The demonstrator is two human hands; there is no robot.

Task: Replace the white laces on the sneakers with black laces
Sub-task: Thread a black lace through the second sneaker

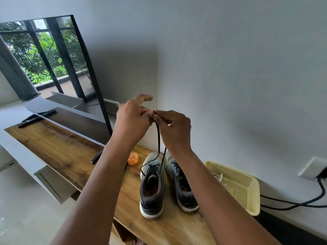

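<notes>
A living room in a home. A large flat-screen television (58, 68) stands on a long wooden media console (58, 149) against a plain pale wall (230, 68). Its dark screen reflects a balcony railing and green trees. Two remote controls (35, 118) lie on the console beside it. A wall socket (313, 167) with black cables (292, 203) plugged in sits low on the wall, and the floor (21, 209) is pale tile.
</notes>
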